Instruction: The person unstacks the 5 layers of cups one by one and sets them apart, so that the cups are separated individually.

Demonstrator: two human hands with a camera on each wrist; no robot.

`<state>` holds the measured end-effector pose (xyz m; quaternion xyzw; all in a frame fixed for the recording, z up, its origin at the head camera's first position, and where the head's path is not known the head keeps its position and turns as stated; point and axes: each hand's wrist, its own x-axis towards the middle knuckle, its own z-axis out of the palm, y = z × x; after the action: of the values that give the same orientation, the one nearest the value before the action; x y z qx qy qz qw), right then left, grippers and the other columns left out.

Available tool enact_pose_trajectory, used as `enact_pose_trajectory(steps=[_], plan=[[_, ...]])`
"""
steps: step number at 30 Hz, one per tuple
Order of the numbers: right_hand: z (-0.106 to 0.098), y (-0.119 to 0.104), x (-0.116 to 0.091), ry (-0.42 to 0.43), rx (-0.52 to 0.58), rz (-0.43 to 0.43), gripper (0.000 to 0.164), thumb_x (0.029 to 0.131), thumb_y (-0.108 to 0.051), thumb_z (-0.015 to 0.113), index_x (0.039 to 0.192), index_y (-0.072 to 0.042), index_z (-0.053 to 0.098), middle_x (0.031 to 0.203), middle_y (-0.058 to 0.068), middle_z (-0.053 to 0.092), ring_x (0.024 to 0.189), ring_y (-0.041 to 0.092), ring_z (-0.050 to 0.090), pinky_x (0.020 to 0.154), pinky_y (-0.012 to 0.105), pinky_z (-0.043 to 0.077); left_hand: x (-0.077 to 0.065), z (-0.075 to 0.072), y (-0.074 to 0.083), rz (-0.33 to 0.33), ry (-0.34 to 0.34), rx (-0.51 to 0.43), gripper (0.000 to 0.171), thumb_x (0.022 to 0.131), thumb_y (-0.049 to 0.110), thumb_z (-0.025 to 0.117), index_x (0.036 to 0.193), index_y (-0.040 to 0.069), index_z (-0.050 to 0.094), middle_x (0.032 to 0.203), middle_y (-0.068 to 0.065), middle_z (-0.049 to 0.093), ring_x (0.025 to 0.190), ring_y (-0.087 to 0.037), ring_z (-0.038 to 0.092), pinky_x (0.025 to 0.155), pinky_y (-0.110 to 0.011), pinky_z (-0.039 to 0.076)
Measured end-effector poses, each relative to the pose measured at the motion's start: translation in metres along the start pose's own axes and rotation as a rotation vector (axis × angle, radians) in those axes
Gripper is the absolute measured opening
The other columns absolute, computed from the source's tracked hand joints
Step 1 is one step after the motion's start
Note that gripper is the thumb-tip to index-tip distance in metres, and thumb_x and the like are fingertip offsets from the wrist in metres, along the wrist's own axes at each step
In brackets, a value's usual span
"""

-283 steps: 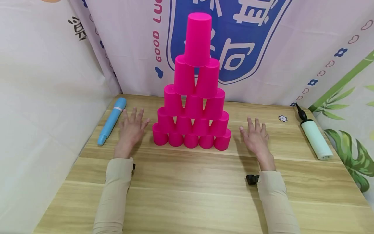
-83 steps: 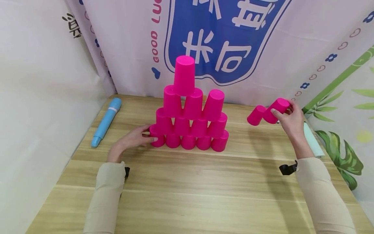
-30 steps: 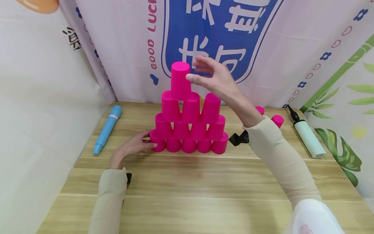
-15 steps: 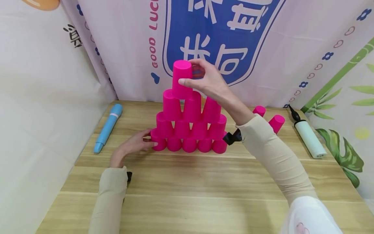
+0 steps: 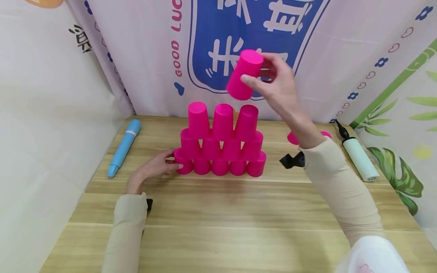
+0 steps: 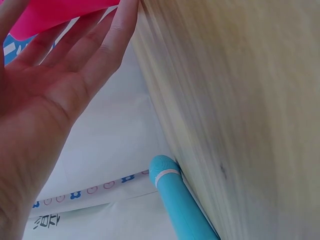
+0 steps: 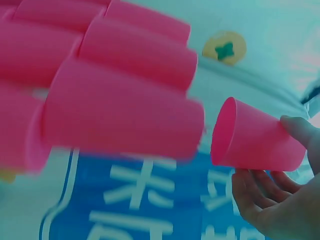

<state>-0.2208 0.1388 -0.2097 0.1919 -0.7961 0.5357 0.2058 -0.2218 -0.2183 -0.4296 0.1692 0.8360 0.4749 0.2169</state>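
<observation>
A pink cup [image 5: 240, 76], upside down and tilted, is gripped by my right hand [image 5: 281, 85] in the air above the stack. In the right wrist view the held cup [image 7: 260, 137] shows its open rim, with thumb and fingers round its narrow end. Below stand three tiers of upside-down pink cups [image 5: 223, 123], the top tier having three. My left hand [image 5: 151, 170] holds the outer left cup [image 5: 186, 168] of the bottom tier, thumb in front and fingers behind. In the left wrist view, the fingers of the left hand [image 6: 55, 95] extend along a pink cup [image 6: 60, 15].
Two more pink cups, one a loose cup [image 5: 292, 138], lie partly hidden behind the right forearm. A blue pump-like tube [image 5: 124, 148] lies on the table's left side, a pale green hand pump [image 5: 360, 159] on its right. A printed curtain [image 5: 150, 57] hangs behind the wooden table [image 5: 218, 227].
The right hand took earlier cups off to the right, came back, grasped the top cup and has lifted it up and right off the stack. The left hand stays at the bottom left cup.
</observation>
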Motion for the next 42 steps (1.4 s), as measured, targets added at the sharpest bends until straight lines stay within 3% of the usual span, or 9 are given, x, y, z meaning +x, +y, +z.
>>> enact_pose_trajectory(steps=[4, 10, 18, 28, 31, 34, 36, 41, 42], plan=[[-0.026, 0.011, -0.004, 0.100, -0.003, -0.001, 0.064, 0.081, -0.023, 0.078, 0.136, -0.011, 0.048, 0.125, 0.005, 0.060, 0.109, 0.019, 0.059, 0.094, 0.029, 0.050, -0.002, -0.002, 0.001, 0.001, 0.004, 0.002, 0.063, 0.092, 0.028, 0.067, 0.143, 0.006, 0.038, 0.136, -0.019, 0.049, 0.119, -0.037, 0.053, 0.084, -0.043, 0.055], [-0.054, 0.034, -0.015, 0.170, -0.062, 0.105, 0.062, 0.083, -0.023, 0.075, 0.139, -0.015, 0.048, 0.128, 0.007, 0.057, 0.110, 0.019, 0.056, 0.092, 0.026, 0.049, -0.003, -0.005, 0.002, 0.005, 0.011, 0.003, 0.061, 0.092, 0.026, 0.066, 0.142, 0.004, 0.039, 0.136, -0.020, 0.049, 0.118, -0.038, 0.052, 0.083, -0.043, 0.056], [-0.076, 0.081, -0.045, 0.136, -0.181, 0.224, 0.061, 0.088, -0.030, 0.070, 0.141, -0.016, 0.045, 0.128, 0.009, 0.054, 0.110, 0.019, 0.054, 0.091, 0.026, 0.048, -0.003, -0.006, 0.005, 0.000, 0.020, 0.013, 0.060, 0.091, 0.027, 0.068, 0.140, 0.005, 0.041, 0.133, -0.019, 0.051, 0.117, -0.037, 0.053, 0.083, -0.043, 0.056], [-0.099, 0.155, -0.094, 0.092, -0.313, 0.485, 0.078, 0.086, -0.046, 0.068, 0.144, -0.006, 0.036, 0.133, 0.018, 0.051, 0.118, 0.032, 0.051, 0.099, 0.050, 0.045, 0.000, -0.008, 0.008, -0.007, 0.016, 0.029, 0.063, 0.091, 0.028, 0.068, 0.141, 0.004, 0.039, 0.134, -0.019, 0.050, 0.117, -0.038, 0.052, 0.082, -0.042, 0.056], [-0.102, 0.175, -0.103, 0.080, -0.325, 0.515, 0.076, 0.088, -0.043, 0.067, 0.143, -0.002, 0.035, 0.131, 0.021, 0.051, 0.116, 0.034, 0.052, 0.093, 0.045, 0.049, 0.001, -0.007, 0.008, -0.001, 0.015, 0.038, 0.061, 0.091, 0.028, 0.068, 0.140, 0.005, 0.041, 0.133, -0.019, 0.051, 0.116, -0.037, 0.053, 0.082, -0.042, 0.056], [-0.102, 0.194, -0.111, 0.072, -0.359, 0.542, 0.074, 0.089, -0.039, 0.068, 0.142, 0.002, 0.035, 0.129, 0.025, 0.052, 0.113, 0.035, 0.053, 0.081, 0.027, 0.052, 0.001, -0.006, 0.005, 0.000, 0.010, 0.041, 0.061, 0.091, 0.028, 0.068, 0.140, 0.005, 0.041, 0.132, -0.019, 0.051, 0.116, -0.036, 0.054, 0.082, -0.041, 0.056], [-0.102, 0.205, -0.116, 0.067, -0.383, 0.559, 0.074, 0.089, -0.036, 0.068, 0.141, 0.005, 0.035, 0.128, 0.027, 0.051, 0.113, 0.037, 0.053, 0.083, 0.028, 0.051, 0.001, -0.005, 0.004, -0.004, 0.005, 0.029, 0.062, 0.091, 0.028, 0.068, 0.141, 0.005, 0.041, 0.133, -0.019, 0.051, 0.116, -0.037, 0.053, 0.082, -0.042, 0.056], [-0.102, 0.219, -0.124, 0.049, -0.449, 0.603, 0.073, 0.089, -0.031, 0.069, 0.140, 0.007, 0.033, 0.130, 0.031, 0.048, 0.118, 0.042, 0.049, 0.100, 0.050, 0.043, 0.002, -0.002, 0.002, -0.009, -0.007, 0.004, 0.064, 0.090, 0.028, 0.069, 0.142, 0.005, 0.039, 0.135, -0.020, 0.049, 0.118, -0.037, 0.051, 0.083, -0.042, 0.056], [-0.102, 0.220, -0.125, 0.046, -0.461, 0.611, 0.073, 0.089, -0.030, 0.069, 0.140, 0.007, 0.032, 0.130, 0.031, 0.048, 0.119, 0.043, 0.049, 0.101, 0.050, 0.042, 0.002, -0.002, 0.001, -0.008, -0.009, 0.004, 0.064, 0.090, 0.028, 0.069, 0.142, 0.005, 0.039, 0.135, -0.019, 0.049, 0.117, -0.037, 0.051, 0.083, -0.042, 0.056]])
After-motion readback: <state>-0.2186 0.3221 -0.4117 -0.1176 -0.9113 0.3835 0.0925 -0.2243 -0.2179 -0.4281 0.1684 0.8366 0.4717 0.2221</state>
